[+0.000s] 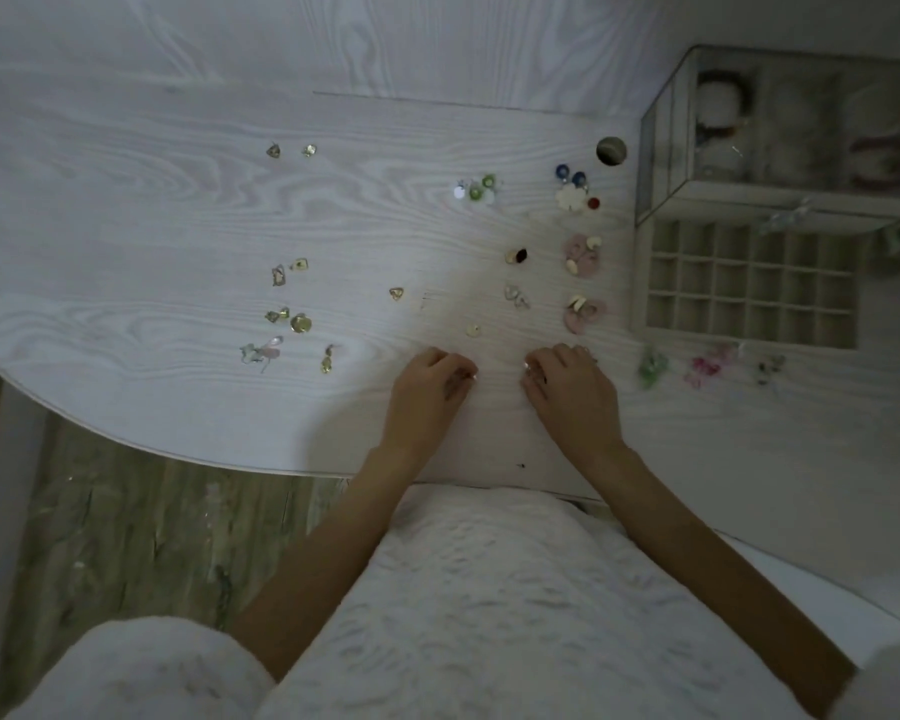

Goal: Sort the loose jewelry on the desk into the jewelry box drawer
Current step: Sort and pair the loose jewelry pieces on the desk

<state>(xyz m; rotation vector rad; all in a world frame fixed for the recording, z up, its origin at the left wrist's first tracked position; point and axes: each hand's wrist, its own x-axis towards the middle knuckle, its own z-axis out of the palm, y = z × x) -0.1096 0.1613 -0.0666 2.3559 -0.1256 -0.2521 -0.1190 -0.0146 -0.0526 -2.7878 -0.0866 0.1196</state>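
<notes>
The pale worktop (178,148) fills the upper frame, its curved edge running lower left. At right, the drawer (744,283) sits pulled out from the box (780,137), compartments bare. Jewelry (583,254) lies scattered mid-frame. Left hand (430,389) and right hand (572,389) rest at lower centre, fingers curled; whether they pinch anything is unclear.

home | white wood-grain desk (178,210) | jewelry box (780,148) | plank floor (126,537)
</notes>
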